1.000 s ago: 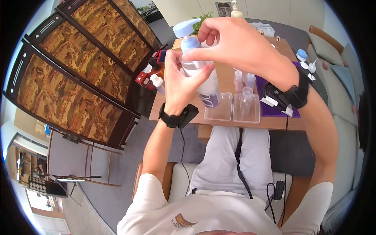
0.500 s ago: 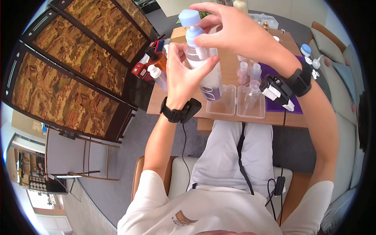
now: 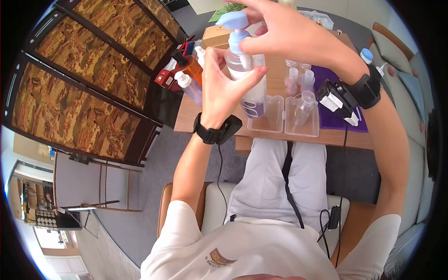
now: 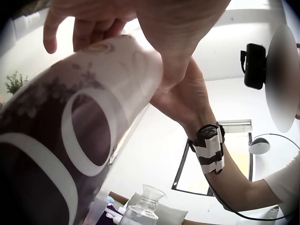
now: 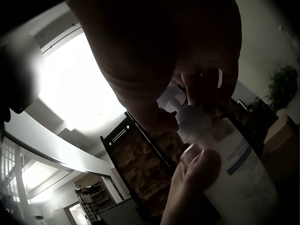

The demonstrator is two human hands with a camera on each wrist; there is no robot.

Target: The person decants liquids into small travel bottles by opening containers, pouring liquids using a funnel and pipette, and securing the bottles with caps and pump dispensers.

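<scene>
In the head view a tall bottle (image 3: 254,97) with a white and purple label is held upright, slightly tilted, over the table. The left hand (image 3: 223,91) grips its upper body, thumb across the front. The right hand (image 3: 294,35) holds the light blue pump collar (image 3: 239,41) between thumb and fingers, just below the pump head (image 3: 232,20), whose nozzle points left. The left wrist view shows the purple label (image 4: 89,126) close up. In the right wrist view the collar (image 5: 193,123) sits between both hands, above the bottle body (image 5: 243,178).
An open clear case (image 3: 266,122) with a small clear bottle and funnel-shaped top (image 3: 305,103) lies at the front edge. Small bottles (image 3: 292,81) stand behind it. Left are an amber bottle (image 3: 190,67) and a white-capped bottle (image 3: 189,86); right, a purple mat (image 3: 329,119).
The pump head has turned, its nozzle swinging from pointing right to pointing left. Both hands still hold the bottle and collar, and appear slightly farther right in the head view.
</scene>
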